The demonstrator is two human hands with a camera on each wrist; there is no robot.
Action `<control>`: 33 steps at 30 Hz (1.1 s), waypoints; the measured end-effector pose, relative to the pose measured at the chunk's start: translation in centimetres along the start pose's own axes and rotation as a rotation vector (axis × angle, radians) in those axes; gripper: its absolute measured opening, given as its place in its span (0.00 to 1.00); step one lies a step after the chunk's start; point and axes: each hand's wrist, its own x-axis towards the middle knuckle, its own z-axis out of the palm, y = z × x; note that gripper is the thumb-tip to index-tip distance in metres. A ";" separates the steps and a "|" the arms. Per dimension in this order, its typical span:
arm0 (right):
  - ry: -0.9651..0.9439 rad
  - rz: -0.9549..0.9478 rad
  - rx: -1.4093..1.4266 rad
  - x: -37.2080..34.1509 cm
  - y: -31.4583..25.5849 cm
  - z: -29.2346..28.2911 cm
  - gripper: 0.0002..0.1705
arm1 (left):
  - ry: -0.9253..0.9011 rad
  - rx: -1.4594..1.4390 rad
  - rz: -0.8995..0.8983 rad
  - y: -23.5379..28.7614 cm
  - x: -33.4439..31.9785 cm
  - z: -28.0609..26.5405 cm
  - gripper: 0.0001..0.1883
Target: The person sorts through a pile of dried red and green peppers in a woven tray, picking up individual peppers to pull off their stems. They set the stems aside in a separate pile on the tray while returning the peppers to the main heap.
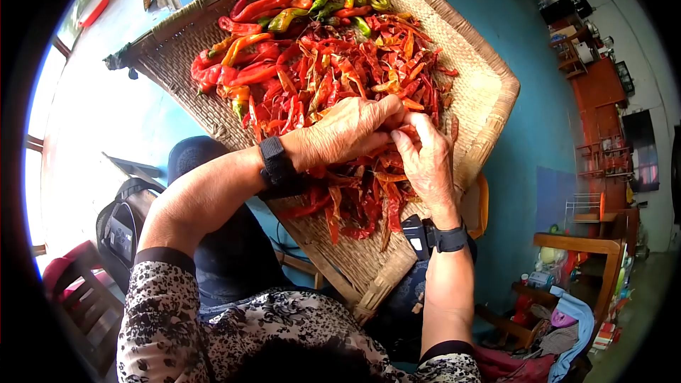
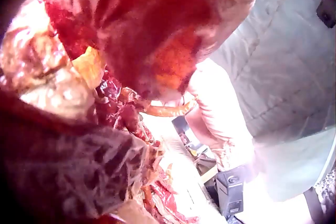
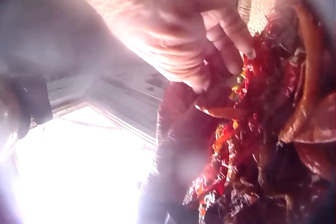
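Note:
My left hand point(image 1: 347, 131) and right hand point(image 1: 429, 159) meet at their fingertips over a heap of dried red chili peppers point(image 1: 355, 198). Thumb and fingers of the right hand pinch a thin orange-red chili pepper point(image 2: 168, 109), whose length shows in the left wrist view. The left hand's curled fingers grip at the same spot, partly covering the chili. In the right wrist view, a chili pepper point(image 3: 223, 112) sticks out below the right hand's fingertips. Wrinkled dried peppers hang close in front of the left wrist camera.
A woven tray point(image 1: 486, 92) carries the peppers, tilted across the person's lap. Fresh red peppers point(image 1: 259, 74) and greenish ones point(image 1: 287, 20) lie at its far left side. A wooden chair point(image 1: 578, 245) with cloths stands at right, a slatted chair point(image 1: 85, 305) at left.

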 end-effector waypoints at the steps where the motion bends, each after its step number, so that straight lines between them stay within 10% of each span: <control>1: 0.027 0.022 0.046 0.2 -0.2 0.2 0.11 | -0.017 0.008 -0.004 0.1 0.0 -0.1 0.13; 14: 0.884 0.191 -0.449 -6.1 8.4 -12.8 0.10 | -0.076 0.515 0.064 -2.1 -0.5 1.3 0.23; 18: 0.364 0.782 -0.805 -8.8 9.1 -14.0 0.10 | -0.150 0.602 0.024 -2.0 -0.4 1.3 0.24; 25: 0.572 0.185 -0.345 -4.6 4.6 -9.6 0.09 | 0.004 0.453 0.113 -1.9 -0.2 0.9 0.21; 30: -0.238 -0.044 -0.215 -2.0 -0.7 -4.7 0.23 | -0.074 0.440 -0.080 -2.2 -0.1 0.8 0.19; 33: -0.463 -0.005 -0.354 -1.9 0.6 -2.9 0.14 | -0.038 0.411 -0.072 -1.9 -0.1 0.6 0.17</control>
